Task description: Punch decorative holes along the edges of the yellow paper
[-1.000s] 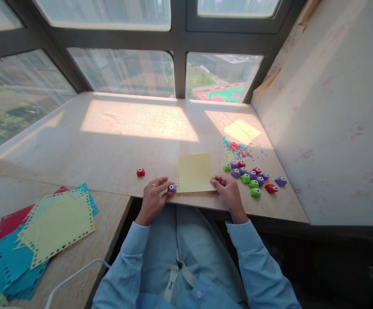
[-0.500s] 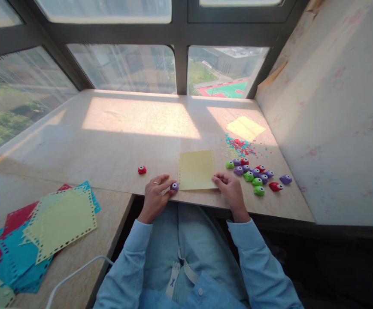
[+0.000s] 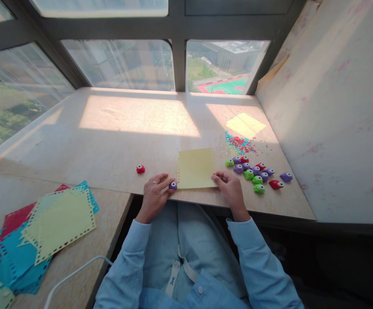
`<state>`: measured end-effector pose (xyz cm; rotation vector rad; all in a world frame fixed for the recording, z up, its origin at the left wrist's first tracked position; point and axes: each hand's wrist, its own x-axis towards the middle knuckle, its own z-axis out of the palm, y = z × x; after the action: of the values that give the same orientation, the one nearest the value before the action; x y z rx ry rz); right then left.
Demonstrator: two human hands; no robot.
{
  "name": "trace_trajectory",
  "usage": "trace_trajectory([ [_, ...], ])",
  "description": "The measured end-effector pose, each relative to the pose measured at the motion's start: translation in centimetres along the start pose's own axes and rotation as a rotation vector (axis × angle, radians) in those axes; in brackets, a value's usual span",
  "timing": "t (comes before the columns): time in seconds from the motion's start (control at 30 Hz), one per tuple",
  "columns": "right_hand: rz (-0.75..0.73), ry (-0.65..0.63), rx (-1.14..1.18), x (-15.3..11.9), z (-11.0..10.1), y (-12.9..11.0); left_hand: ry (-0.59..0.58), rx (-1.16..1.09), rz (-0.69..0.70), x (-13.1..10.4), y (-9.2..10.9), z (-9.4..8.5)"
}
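In the head view a sheet of yellow paper point(image 3: 196, 168) lies flat near the table's front edge, with small punched holes along its left side. Between the thumb and fingers of my left hand point(image 3: 154, 194) is a small purple craft punch point(image 3: 173, 185), set at the paper's lower left edge. My right hand point(image 3: 229, 191) pinches the sheet's right edge near the lower corner. A red craft punch point(image 3: 140, 169) stands on the table, left of the paper and beyond my left hand.
Several green, purple and red punches point(image 3: 257, 180) sit to the right. Behind them are colourful paper bits point(image 3: 241, 144) and a yellow sheet point(image 3: 246, 125). Hole-edged coloured sheets point(image 3: 62, 221) overlap at the left, near a white cable point(image 3: 73, 274). A wall point(image 3: 341, 128) bounds the right side.
The view has shifted slightly. Both hands keep their hold on the punch and the paper, with no clear movement otherwise.
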<state>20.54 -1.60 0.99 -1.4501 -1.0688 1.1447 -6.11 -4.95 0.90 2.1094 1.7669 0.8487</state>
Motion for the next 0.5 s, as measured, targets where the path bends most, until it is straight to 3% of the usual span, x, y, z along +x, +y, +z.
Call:
trace_trajectory([
  [0.5, -0.034, 0.026, -0.046, -0.34, 0.15, -0.28, -0.017, -0.015, 0.005, -0.03, 0.02, -0.20],
])
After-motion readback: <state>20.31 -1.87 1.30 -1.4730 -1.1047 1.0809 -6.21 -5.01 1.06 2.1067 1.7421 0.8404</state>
